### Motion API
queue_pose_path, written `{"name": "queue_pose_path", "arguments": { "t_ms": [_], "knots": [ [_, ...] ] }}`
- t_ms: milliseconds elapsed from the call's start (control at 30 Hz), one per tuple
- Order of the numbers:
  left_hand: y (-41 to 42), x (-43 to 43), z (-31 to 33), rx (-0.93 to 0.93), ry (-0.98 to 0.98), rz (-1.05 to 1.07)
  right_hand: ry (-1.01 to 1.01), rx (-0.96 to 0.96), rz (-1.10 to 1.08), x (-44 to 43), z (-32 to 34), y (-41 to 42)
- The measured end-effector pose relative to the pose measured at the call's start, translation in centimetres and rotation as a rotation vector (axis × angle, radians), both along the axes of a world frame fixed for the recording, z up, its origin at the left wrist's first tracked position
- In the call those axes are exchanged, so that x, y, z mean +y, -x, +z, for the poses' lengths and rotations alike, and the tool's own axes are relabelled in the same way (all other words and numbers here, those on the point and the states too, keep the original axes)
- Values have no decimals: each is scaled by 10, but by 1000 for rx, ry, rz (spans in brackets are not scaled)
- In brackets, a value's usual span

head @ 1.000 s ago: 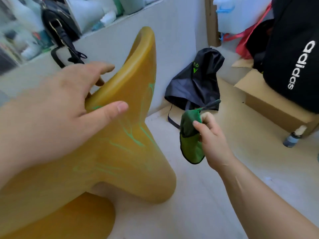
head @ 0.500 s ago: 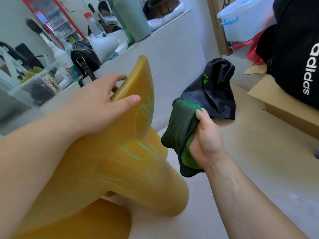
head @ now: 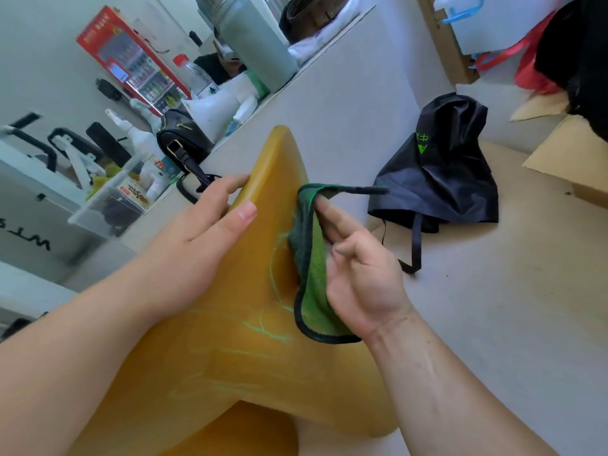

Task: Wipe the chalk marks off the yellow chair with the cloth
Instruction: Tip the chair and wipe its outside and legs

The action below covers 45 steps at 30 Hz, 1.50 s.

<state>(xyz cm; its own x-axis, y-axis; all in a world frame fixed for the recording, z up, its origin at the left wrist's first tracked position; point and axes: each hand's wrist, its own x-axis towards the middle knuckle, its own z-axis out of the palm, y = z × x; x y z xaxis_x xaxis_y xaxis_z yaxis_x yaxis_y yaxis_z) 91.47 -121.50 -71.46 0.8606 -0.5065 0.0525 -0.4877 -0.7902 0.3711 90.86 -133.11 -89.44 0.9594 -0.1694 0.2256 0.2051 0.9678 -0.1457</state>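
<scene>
Head view, looking down past both forearms: readable writing is scarce. A black bag [head: 437, 172] slumped on the floor [head: 493, 307] against the low grey wall [head: 345, 103] carries bright green characters and a triangle-like mark, too skewed to read. Black letters on a white panel at the far left look like "WLS" upside down, but that is uncertain. A red drinks cooler [head: 131, 60] has a line of lettering across its top, too blurred to make out, and a small box in a clear tub [head: 108, 205] bears red script, likewise unreadable.

The left hand [head: 197, 245] grips the raised, tapering back of the yellow chair [head: 250, 357]: four fingers curl over its far edge, and the thumb lies flat on the near face, so the hand is closed on the chair. The right hand [head: 358, 281] presses the green cloth [head: 311, 268] against the chair's right side, palm flat on the fabric; its fingers are loosely spread and partly bent, not clenched, with the index reaching up under the cloth's folded top edge.

Pale green chalk marks [head: 263, 330] run down the chair's face just left of the cloth and below it, toward the seat, between the two hands.
</scene>
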Motion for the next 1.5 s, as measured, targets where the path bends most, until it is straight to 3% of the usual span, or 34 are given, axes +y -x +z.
{"name": "queue_pose_path", "arguments": {
  "t_ms": [167,233,400,800,967,1233,1367,1500],
  "knots": [
    [-2,-2,-2,0,5,3,446,17,-179,2,-6,-11],
    [-2,-3,-2,-12,-12,2,523,39,-252,2,-7,-15],
    [-1,-4,-1,-46,-77,17,522,88,-330,1,-7,-19],
    [-11,2,-1,-299,-381,-28,804,331,-663,-25,-17,4],
    [3,12,1,-312,-429,-52,879,281,-774,-16,-9,30],
    [82,86,8,-193,-365,-127,754,218,-592,-7,-17,51],
    [97,103,12,-150,-358,-93,745,241,-633,-2,-11,59],
    [81,79,21,-302,-354,-131,849,274,-638,-3,-12,68]
  ]
}}
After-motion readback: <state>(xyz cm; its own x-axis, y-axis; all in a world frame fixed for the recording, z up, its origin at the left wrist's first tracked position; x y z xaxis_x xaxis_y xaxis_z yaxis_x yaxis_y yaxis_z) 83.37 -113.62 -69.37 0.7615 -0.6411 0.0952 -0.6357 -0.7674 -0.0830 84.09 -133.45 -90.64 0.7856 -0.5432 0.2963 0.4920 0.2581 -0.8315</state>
